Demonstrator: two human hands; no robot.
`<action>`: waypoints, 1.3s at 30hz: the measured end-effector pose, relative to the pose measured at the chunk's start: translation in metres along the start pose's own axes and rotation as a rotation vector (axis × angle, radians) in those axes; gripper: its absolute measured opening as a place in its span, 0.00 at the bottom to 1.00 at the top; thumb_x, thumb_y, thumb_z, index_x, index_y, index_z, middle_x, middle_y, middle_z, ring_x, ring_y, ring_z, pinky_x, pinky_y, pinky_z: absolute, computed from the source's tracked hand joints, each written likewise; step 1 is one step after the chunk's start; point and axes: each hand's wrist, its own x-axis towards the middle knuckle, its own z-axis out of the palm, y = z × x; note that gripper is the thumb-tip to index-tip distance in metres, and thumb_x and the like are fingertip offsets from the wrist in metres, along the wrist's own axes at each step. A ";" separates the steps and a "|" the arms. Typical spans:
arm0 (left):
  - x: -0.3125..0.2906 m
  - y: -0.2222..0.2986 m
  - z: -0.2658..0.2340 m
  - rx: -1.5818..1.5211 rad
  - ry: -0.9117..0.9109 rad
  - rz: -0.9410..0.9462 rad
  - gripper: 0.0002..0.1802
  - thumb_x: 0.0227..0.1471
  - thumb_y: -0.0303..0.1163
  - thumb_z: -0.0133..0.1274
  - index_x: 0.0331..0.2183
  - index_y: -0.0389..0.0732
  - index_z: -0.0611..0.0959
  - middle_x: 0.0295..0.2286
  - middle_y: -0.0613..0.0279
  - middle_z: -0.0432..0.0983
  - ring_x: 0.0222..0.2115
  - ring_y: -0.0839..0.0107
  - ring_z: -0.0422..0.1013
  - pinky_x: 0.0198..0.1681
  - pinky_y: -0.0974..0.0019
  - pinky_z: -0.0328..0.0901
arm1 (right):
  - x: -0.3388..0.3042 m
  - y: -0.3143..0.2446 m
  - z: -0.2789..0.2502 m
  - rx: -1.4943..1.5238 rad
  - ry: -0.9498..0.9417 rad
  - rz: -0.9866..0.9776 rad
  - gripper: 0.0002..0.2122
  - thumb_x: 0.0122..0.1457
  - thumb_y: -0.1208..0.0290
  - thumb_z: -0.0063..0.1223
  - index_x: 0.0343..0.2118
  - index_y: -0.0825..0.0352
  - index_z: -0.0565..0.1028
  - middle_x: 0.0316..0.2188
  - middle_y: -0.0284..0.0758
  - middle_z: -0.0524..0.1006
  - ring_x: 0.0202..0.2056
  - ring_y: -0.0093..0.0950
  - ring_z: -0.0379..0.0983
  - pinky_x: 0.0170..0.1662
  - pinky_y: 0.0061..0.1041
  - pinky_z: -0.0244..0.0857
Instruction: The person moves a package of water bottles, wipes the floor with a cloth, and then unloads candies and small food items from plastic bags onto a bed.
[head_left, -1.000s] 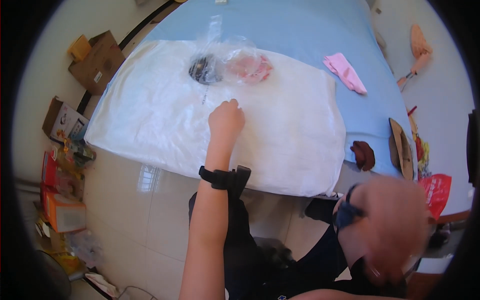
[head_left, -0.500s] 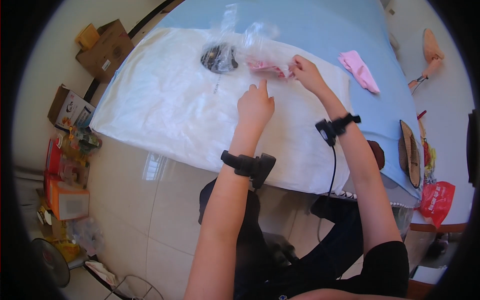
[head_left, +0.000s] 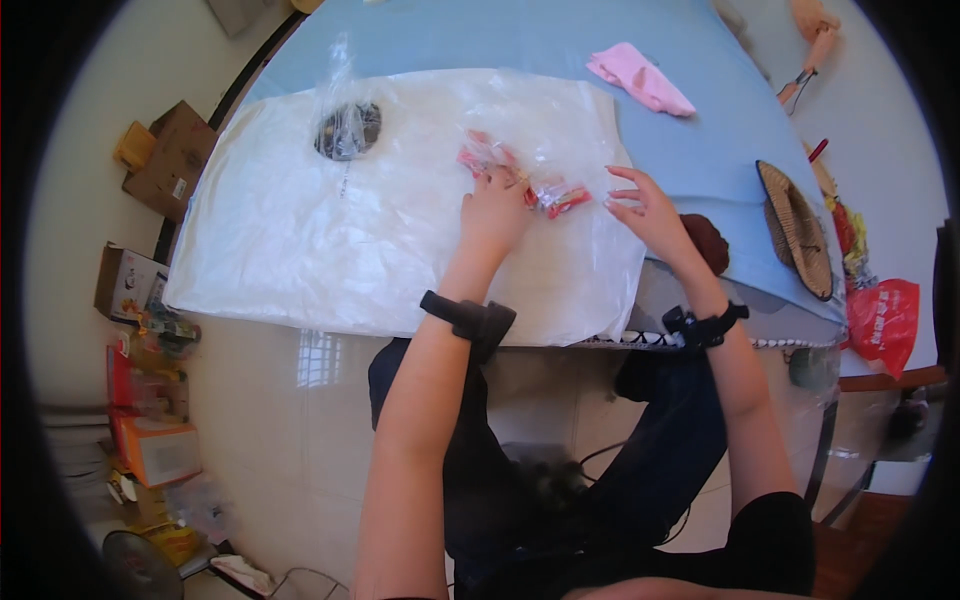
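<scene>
My left hand (head_left: 494, 212) is closed on a crumpled clear plastic packet with red and pink parts (head_left: 486, 153); its fingertips are partly hidden. Just right of these fingers lies another crumpled red-and-clear piece (head_left: 562, 197), and I cannot tell if the two are joined. My right hand (head_left: 645, 210) hovers to the right of it with fingers apart and nothing between them. Under both lies a large white plastic sheet or bag (head_left: 290, 250). A dark round thing (head_left: 362, 132) partly covered by clear plastic film (head_left: 340, 90) sits on its far left part.
Blue cloth (head_left: 520, 35) covers the table beneath the white sheet. A folded pink cloth (head_left: 640, 78) lies far right, with a brown round thing (head_left: 706, 243) and a woven straw hat (head_left: 795, 230) nearer. A red plastic bag (head_left: 885, 325) is at the right; cardboard boxes (head_left: 172, 160) stand left.
My right hand has let go of the red-and-clear plastic and opened, moving off to the right. My left hand has gone from pointing to holding the packet. The view has shifted.
</scene>
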 end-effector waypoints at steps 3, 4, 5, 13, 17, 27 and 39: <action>0.009 -0.001 -0.002 0.079 -0.003 0.030 0.07 0.39 0.32 0.47 0.26 0.44 0.77 0.33 0.63 0.70 0.37 0.61 0.65 0.34 0.61 0.63 | -0.025 0.013 0.021 -0.198 -0.012 -0.265 0.21 0.46 0.74 0.51 0.45 0.63 0.63 0.44 0.38 0.63 0.40 0.32 0.66 0.40 0.25 0.62; -0.003 -0.009 -0.003 0.094 -0.047 0.032 0.07 0.39 0.32 0.47 0.26 0.44 0.77 0.33 0.63 0.70 0.37 0.61 0.65 0.34 0.61 0.63 | -0.034 0.015 0.040 -0.164 -0.013 -0.234 0.21 0.46 0.74 0.51 0.45 0.63 0.63 0.44 0.38 0.63 0.40 0.32 0.66 0.40 0.25 0.62; 0.000 -0.010 -0.008 0.099 0.030 0.072 0.06 0.40 0.31 0.47 0.25 0.44 0.77 0.30 0.63 0.71 0.35 0.62 0.66 0.32 0.62 0.64 | -0.032 0.010 0.044 -0.296 -0.006 -0.260 0.21 0.45 0.74 0.51 0.45 0.64 0.63 0.42 0.39 0.65 0.39 0.33 0.66 0.40 0.25 0.62; 0.017 0.007 -0.057 -0.205 0.522 -0.085 0.03 0.43 0.23 0.46 0.22 0.35 0.75 0.19 0.55 0.70 0.21 0.62 0.68 0.23 0.65 0.60 | -0.018 0.018 0.030 -0.090 0.043 -0.078 0.18 0.46 0.74 0.49 0.43 0.66 0.63 0.32 0.38 0.70 0.31 0.29 0.69 0.34 0.24 0.63; 0.019 0.008 -0.094 -0.060 0.905 0.036 0.04 0.40 0.20 0.48 0.25 0.35 0.76 0.23 0.58 0.72 0.23 0.63 0.69 0.26 0.69 0.63 | -0.017 0.007 0.022 -0.029 -0.007 0.034 0.18 0.49 0.75 0.47 0.45 0.65 0.62 0.34 0.36 0.70 0.29 0.24 0.69 0.32 0.20 0.63; 0.011 0.064 -0.083 -0.266 0.823 0.469 0.08 0.38 0.17 0.47 0.26 0.37 0.76 0.26 0.60 0.72 0.23 0.68 0.69 0.24 0.71 0.64 | -0.020 -0.074 0.024 0.089 0.213 -0.278 0.23 0.47 0.76 0.48 0.49 0.64 0.58 0.36 0.38 0.72 0.24 0.24 0.69 0.30 0.18 0.63; 0.014 0.066 -0.076 -0.414 0.669 0.292 0.15 0.37 0.18 0.45 0.33 0.38 0.74 0.26 0.57 0.71 0.25 0.63 0.69 0.26 0.69 0.64 | -0.007 -0.068 -0.019 0.173 0.350 -0.568 0.09 0.45 0.81 0.48 0.31 0.69 0.64 0.25 0.30 0.70 0.32 0.22 0.67 0.37 0.18 0.60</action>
